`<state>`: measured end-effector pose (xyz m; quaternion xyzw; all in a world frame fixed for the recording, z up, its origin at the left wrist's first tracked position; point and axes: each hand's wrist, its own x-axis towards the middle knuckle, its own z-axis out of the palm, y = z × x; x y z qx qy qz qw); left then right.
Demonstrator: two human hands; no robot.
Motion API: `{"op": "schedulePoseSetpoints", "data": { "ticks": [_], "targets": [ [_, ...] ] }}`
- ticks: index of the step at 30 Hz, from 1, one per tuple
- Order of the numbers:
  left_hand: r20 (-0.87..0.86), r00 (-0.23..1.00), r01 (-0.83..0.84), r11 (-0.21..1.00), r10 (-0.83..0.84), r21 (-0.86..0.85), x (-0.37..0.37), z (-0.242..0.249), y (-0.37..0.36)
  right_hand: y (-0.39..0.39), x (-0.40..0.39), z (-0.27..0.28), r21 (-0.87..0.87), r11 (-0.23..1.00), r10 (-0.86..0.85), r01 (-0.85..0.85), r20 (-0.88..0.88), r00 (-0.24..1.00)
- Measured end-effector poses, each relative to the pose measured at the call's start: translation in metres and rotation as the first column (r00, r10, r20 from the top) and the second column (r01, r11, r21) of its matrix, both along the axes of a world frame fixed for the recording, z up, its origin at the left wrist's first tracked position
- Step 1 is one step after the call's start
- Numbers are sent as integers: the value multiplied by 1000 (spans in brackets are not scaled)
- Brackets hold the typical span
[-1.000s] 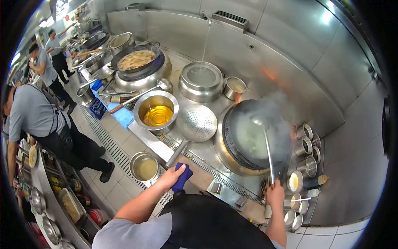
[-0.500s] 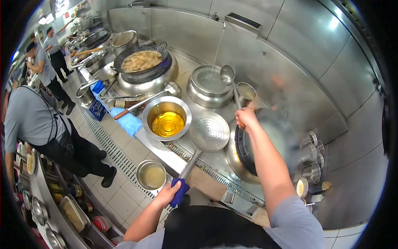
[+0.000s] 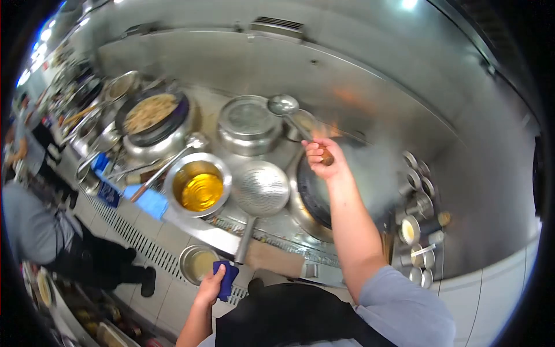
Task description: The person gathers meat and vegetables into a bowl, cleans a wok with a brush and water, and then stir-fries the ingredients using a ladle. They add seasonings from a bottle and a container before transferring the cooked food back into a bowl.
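Observation:
My right hand (image 3: 325, 157) is closed round the wooden handle of a metal ladle (image 3: 284, 105), whose bowl hangs by a round lidded pot (image 3: 250, 118). Beneath my right forearm a dark wok (image 3: 312, 191) gives off steam, with a little flame at its back edge. My left hand (image 3: 213, 285) grips a folded dark blue cloth (image 3: 226, 280) beside a small pan of cloudy liquid (image 3: 199, 263). Just above the cloth ends the handle of a perforated strainer (image 3: 261, 188), apart from my hand. Left of the strainer sits a pot of yellow oil (image 3: 201, 192).
A second wok with frothy contents (image 3: 151, 114) stands at the back left, near a long-handled ladle (image 3: 197, 140) and a light blue cloth (image 3: 145, 201). Small metal containers (image 3: 410, 229) line the right side. A person in grey (image 3: 37, 225) stands at the left.
The camera view has turned, shifting the scene leftward. The water stream over the lidded pot is out of sight. My left hand and cloth have come away from the strainer handle.

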<state>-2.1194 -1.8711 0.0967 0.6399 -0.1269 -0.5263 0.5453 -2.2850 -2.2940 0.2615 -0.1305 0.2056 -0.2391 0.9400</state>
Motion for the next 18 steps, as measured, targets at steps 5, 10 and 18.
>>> {"op": "schedulePoseSetpoints", "data": {
  "ticks": [5, 10, 18],
  "targets": [
    [-49, 989, 135, 991, -136, -25, -5, 10, -41, 75, -112, 17, -46, 976, -211, 212, 35, 977],
    [-22, 965, 261, 965, -262, -33, -43, 28, -80, 165, -239, 27, -88, 922, -380, 378, -2, 925],
    [25, 849, 526, 850, -527, 37, -112, 16, -119, 251, -383, 1, -245, 734, -670, 634, -415, 615]
  ]
}}
